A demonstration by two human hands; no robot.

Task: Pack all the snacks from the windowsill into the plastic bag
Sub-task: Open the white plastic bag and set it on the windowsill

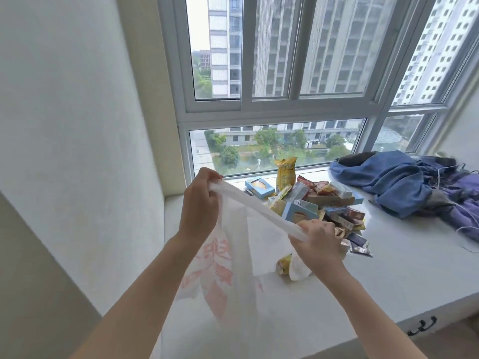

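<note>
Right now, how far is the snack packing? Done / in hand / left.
Done: nothing clearly packed; what the thin white plastic bag with red print holds cannot be told. In hand: left hand and right hand grip its top edge, stretching it open. Left: the heap of mixed snack packets and boxes, including the upright yellow snack pouch, sits on the white windowsill.

- The plastic bag [233,255] I saw was thin, translucent white film with faded red print.
- The snack wrappers [359,244] looked like glossy foil; the small blue boxes [259,187] were matt cardboard.
- The windowsill [388,268] was smooth, matt white.
- The blue clothes [394,182] were soft, rumpled cloth.
</note>
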